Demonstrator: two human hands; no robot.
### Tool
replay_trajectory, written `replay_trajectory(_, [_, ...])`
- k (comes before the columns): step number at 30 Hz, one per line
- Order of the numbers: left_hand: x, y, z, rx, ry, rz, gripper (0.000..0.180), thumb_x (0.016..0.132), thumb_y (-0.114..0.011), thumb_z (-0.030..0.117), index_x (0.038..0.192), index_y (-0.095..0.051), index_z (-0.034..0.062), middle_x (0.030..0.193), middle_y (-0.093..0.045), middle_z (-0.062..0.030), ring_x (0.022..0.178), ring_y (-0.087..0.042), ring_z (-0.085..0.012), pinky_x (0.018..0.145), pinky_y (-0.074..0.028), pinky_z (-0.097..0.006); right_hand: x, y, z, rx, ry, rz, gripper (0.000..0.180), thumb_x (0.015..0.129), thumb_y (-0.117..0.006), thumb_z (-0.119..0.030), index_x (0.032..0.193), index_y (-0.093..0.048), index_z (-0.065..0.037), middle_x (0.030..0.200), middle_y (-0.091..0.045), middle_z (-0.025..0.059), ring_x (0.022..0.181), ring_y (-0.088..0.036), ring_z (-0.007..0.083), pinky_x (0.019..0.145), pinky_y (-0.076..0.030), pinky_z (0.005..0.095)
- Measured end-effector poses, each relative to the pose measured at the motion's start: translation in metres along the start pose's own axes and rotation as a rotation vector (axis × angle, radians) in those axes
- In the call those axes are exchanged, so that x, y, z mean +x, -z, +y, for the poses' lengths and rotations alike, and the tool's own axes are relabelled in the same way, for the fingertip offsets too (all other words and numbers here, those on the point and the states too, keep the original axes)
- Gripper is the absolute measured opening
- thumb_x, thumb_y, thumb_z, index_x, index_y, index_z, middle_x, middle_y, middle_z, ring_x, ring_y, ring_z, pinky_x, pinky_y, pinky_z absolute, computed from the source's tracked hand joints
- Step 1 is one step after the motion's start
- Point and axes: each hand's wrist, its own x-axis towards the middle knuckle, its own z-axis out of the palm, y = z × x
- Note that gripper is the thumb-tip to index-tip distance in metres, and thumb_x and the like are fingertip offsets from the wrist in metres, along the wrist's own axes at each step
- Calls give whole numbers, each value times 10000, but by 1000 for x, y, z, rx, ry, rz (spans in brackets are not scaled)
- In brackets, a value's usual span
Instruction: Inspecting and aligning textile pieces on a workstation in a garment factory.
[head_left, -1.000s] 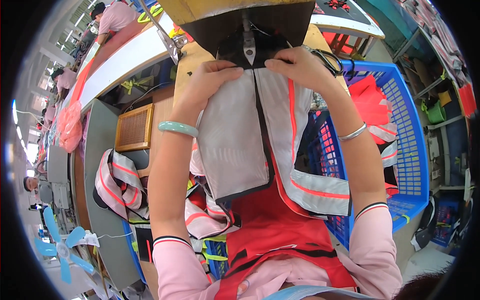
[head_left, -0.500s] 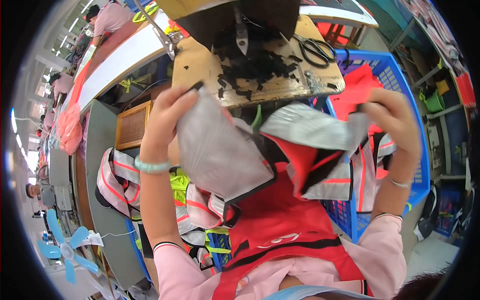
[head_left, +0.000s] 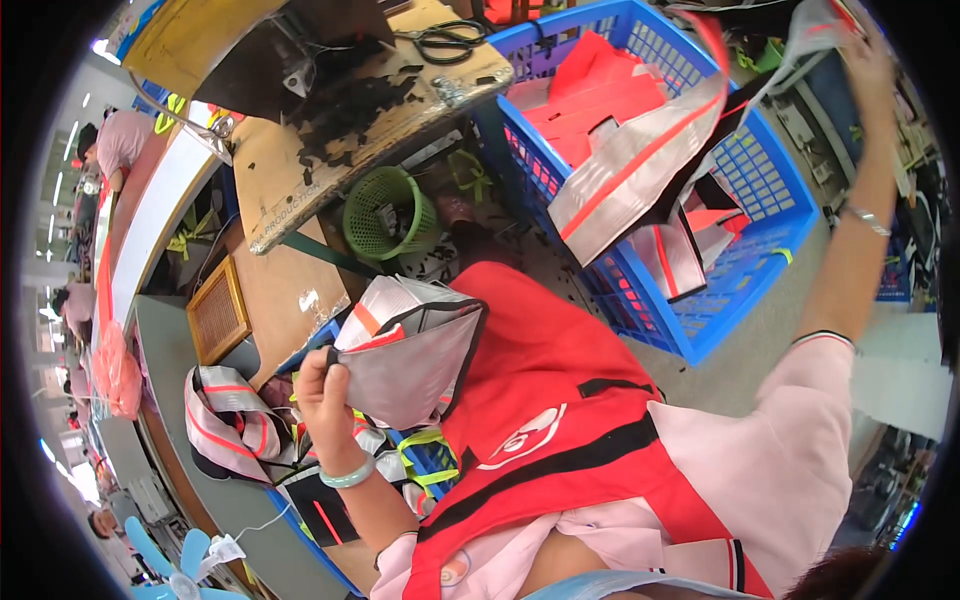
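At about eight o'clock the left hand [head_left: 322, 385] is pinched shut on the corner of a grey reflective piece with black binding [head_left: 415, 360], held over the red apron on the lap. Beside it, a heap of striped vest pieces [head_left: 225, 425] lies unhandled, so more work seems left. At eleven o'clock the tabletop [head_left: 300, 165] carries black scraps and scissors [head_left: 445, 38]. At two o'clock the right hand [head_left: 872, 62] is raised, closed on a grey-and-orange vest [head_left: 640, 165] hanging over the blue basket [head_left: 745, 255], which already holds red pieces.

Cluttered wooden worktable [head_left: 290, 190], grey floor [head_left: 740, 370]
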Motion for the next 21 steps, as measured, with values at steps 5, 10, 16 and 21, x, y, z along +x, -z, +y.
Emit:
replay_trajectory(5, [-36,-21,-15,-37,28,82,145,910,-640,99,1018,-606,10,921,-585,35,798,-489,-40,735,-383,-187,-241,-104,-153,72,-261,-784,432,892,-622,-269,1251,-557,-36,1245,-591,165,1155,-558,305,1000,-421,396])
replay_trajectory(10, [-57,-30,-12,-24,56,121,127,918,-637,104,1010,-610,20,909,-586,52,774,-480,-24,711,-376,-172,-424,-115,-204,747,-711,-1334,472,981,-438,-431,1153,-608,-26,1076,-647,200,1107,-590,301,957,-434,368])
replay_trajectory(16, [-67,-42,-31,20,40,105,188,896,-629,27,1083,-634,6,935,-615,29,788,-531,-39,708,-415,-183,-558,-109,-178,761,-1014,-1259,464,975,-463,-402,1155,-614,-1,1129,-651,164,1089,-594,260,953,-439,338])
replay_trajectory(21, [-70,-80,-47,191,166,106,166,891,-643,37,1053,-644,2,931,-615,17,841,-561,-73,740,-461,-227,-524,-178,-229,849,-924,-1225,447,969,-472,-385,1145,-619,-1,1114,-656,168,1076,-602,262,945,-445,341])
